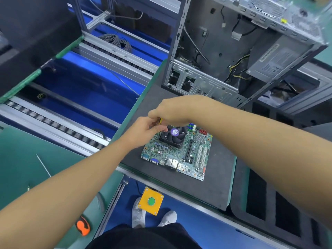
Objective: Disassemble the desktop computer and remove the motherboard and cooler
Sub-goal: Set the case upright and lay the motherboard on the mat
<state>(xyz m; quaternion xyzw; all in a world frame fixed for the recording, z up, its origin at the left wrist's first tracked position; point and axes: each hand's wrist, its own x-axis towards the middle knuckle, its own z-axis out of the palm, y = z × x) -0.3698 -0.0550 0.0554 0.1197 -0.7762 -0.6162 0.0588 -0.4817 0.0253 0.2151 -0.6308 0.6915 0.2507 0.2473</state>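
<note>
Both hands are meeting over the cooler (175, 136). The right hand (170, 112) is reaching in from above and clenching a yellow-handled tool (160, 121), most likely a screwdriver, though nearly all of it is hiding under the knuckles. The left hand (143, 131) is bunching its fingers at the cooler's far-left corner, seemingly steadying the tip on a fastener; whether it is pinching the tool or merely touching the fan frame, I cannot tell. Nearest the person, an orange-handled tool (83, 227) is lying spare on the green bench, and a yellow button box (150, 201) is sitting below the bench edge. Beyond those, the motherboard (181, 155) is lying flat, ports toward the person, on a dark foam mat (206, 186), which is presumably cushioning it and keeping it from sliding during the unscrewing. So the board is already sitting out of the chassis, with the cooler riding on it. Farther back, the computer case (206, 83) is standing open and gutted, with loose cables dangling and the power supply (276, 58) sitting inside.
</note>
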